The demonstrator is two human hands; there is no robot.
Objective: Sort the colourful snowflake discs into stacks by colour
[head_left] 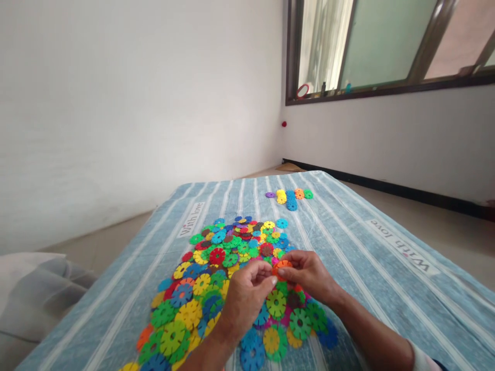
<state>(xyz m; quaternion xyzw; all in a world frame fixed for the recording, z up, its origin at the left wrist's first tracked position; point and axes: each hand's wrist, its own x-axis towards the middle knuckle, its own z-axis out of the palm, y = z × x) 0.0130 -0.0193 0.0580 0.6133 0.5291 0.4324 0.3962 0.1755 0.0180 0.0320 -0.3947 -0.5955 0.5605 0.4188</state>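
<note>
Both hands meet above a big heap of notched plastic discs (189,313) in many colours. Between them is an orange notched disc (283,266). My right hand (309,273) pinches it between thumb and fingers from the right. From the left, my left hand (253,288) has its thumb and fingers closed at the disc's left edge. Whether a second disc sits in the fingers is hidden. A lime green disc (276,304) and a dark green disc (300,323) lie just below the hands.
Beyond the heap lies a row of grouped discs: purple (270,195), yellow (281,196), blue (291,200), orange (299,194) and green (308,194). A striped blue cloth (348,247) covers the table. White walls and a window (386,41) stand behind; translucent sheeting (34,293) is at left.
</note>
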